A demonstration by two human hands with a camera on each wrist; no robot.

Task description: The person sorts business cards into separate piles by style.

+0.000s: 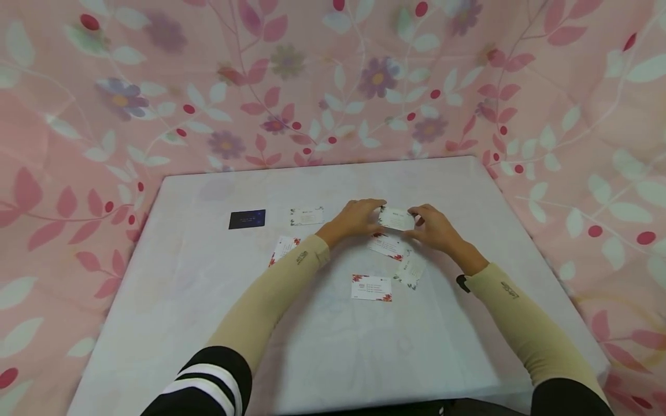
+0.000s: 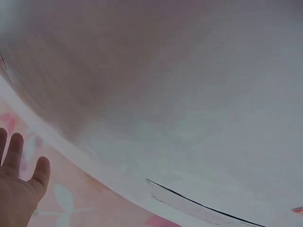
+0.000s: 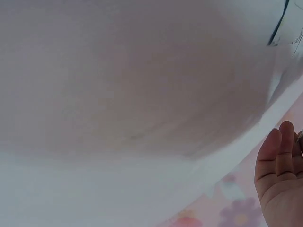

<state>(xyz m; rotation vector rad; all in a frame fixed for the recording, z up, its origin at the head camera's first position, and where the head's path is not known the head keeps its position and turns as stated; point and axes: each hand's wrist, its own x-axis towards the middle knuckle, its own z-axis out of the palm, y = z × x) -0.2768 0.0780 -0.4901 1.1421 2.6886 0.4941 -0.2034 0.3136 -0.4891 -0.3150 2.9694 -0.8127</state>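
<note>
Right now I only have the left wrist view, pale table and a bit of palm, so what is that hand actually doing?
Observer: In the head view the left hand holds the left edge of a small white card.
Operator: Is the other hand on it too?
Observer: Yes, the right hand holds the card's right edge, just above the table.
Operator: Anything else lying near?
Observer: More white cards with red corners; one card lies nearer the person, and a dark card sits off to the left.
</note>
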